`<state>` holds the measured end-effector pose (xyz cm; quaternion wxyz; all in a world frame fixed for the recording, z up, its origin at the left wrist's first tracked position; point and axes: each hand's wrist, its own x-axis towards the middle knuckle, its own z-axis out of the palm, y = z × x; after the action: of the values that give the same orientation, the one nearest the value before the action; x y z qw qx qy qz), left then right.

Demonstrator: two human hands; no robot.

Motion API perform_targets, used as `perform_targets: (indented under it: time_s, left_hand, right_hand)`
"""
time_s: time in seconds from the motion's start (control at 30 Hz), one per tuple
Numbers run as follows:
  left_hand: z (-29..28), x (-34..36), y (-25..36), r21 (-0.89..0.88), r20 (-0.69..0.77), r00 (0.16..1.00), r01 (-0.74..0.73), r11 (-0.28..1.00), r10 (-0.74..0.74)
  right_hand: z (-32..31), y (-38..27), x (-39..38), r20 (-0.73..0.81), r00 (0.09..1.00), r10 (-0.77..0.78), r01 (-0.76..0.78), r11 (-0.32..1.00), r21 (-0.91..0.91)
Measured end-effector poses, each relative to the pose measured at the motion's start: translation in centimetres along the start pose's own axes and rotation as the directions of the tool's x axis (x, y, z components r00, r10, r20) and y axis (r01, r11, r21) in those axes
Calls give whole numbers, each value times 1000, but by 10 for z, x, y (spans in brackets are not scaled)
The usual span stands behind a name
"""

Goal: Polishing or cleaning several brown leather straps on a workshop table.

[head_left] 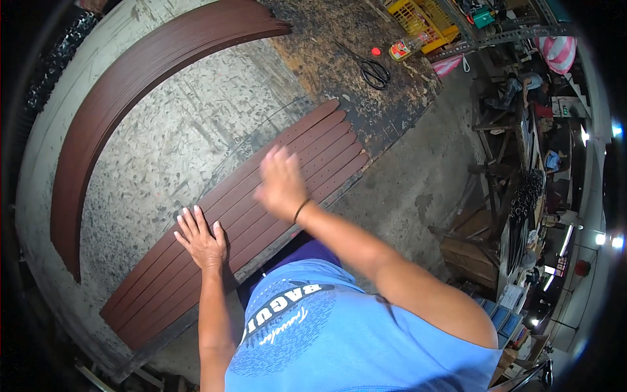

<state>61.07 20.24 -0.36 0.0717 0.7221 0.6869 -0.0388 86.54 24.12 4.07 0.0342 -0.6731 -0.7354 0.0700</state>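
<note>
Several brown belt straps (261,212) lie side by side along the near edge of the worktable, with pointed, hole-punched tips at the upper right. My left hand (204,245) rests flat on them, fingers spread. Blurred by motion, my right hand (282,186) is over the straps nearer the punched ends; its fingers look stretched out and the thumb stands apart, with nothing visible in it. Whether it touches the straps I cannot tell. A thick stack of similar brown straps (108,111) curves along the table's far left side.
Black-handled scissors (374,74) lie on the worn board (326,59) at the far right. Close by are a red cap (376,51), a clear bottle (406,47) and a yellow plastic basket (428,23). Beyond the concrete floor (418,170), another person (526,85) is near cluttered benches.
</note>
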Motion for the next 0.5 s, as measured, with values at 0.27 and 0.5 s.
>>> perform_targets:
  time_s: [0.27,0.5]
  left_hand:
    - [-9,-1,-12,-269,1,995,-92,959,96]
    - [-27,-49,-32,-122,255,872,-400,908,418]
  right_hand:
    - [43,193,4,-520,813,261,-433,868,-242]
    - [37,-33,-88,-47,985,-166,172,944,281]
